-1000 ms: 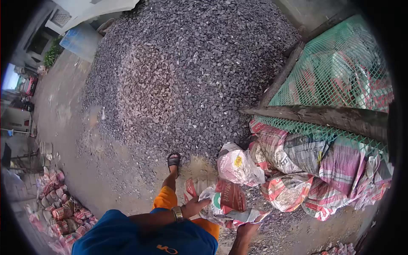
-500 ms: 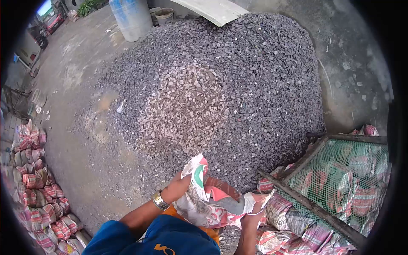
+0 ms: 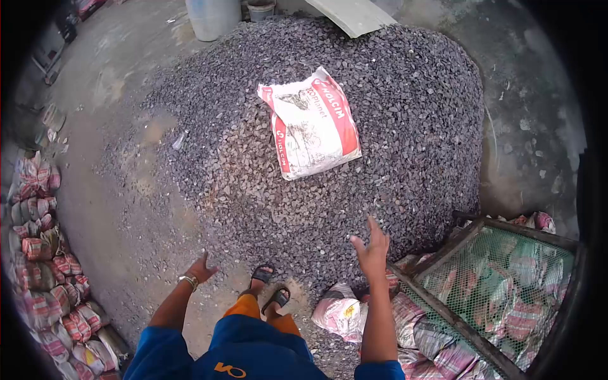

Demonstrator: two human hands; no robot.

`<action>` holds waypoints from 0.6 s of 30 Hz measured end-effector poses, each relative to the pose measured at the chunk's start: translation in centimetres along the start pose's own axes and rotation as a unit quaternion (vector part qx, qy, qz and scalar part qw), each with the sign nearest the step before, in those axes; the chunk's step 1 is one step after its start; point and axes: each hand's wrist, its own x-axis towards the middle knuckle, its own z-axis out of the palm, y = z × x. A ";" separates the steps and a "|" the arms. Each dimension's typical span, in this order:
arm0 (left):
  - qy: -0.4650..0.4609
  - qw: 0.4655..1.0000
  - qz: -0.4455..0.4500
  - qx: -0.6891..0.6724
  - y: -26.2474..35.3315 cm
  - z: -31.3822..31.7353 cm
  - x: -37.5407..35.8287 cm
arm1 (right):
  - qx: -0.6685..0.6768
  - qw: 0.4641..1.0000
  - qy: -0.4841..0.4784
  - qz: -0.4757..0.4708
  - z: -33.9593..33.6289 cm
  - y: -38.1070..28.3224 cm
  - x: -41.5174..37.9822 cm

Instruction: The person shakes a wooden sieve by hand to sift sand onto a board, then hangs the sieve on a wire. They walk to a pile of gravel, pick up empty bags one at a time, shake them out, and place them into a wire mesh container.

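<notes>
A white and red cement bag (image 3: 313, 126) lies on the gravel pile (image 3: 405, 126), its printed side up, apart from both hands. My left hand (image 3: 201, 268) is open and empty at the lower left, over the ground by the pile's near edge. Held out over the near gravel on the right, my right hand (image 3: 371, 250) has its fingers spread and nothing in it. Below it a filled sack (image 3: 340, 311) rests on the ground near my sandals.
Filled sacks (image 3: 38, 250) are stacked along the left. A wood-framed mesh screen (image 3: 500, 272) leans over more sacks at the right. Behind the pile stand a pale drum (image 3: 214, 19) and a bucket (image 3: 261, 9); a bent sheet (image 3: 351, 14) lies on its far edge.
Both hands have let go of the cement bag and spread apart. The bag has gone forward onto the gravel pile.
</notes>
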 end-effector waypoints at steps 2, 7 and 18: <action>-0.226 0.958 -0.135 0.116 -9.9 5.5 -11.6 | -0.013 0.990 -0.085 0.110 8.6 8.4 -14.9; -0.335 0.898 -0.278 -0.065 -26.0 14.9 -30.9 | 0.076 0.812 -0.373 0.442 15.9 16.9 -49.5; 0.057 0.996 0.016 -0.073 -4.2 -1.6 -2.6 | 0.154 0.894 -0.133 0.400 11.5 14.4 -22.0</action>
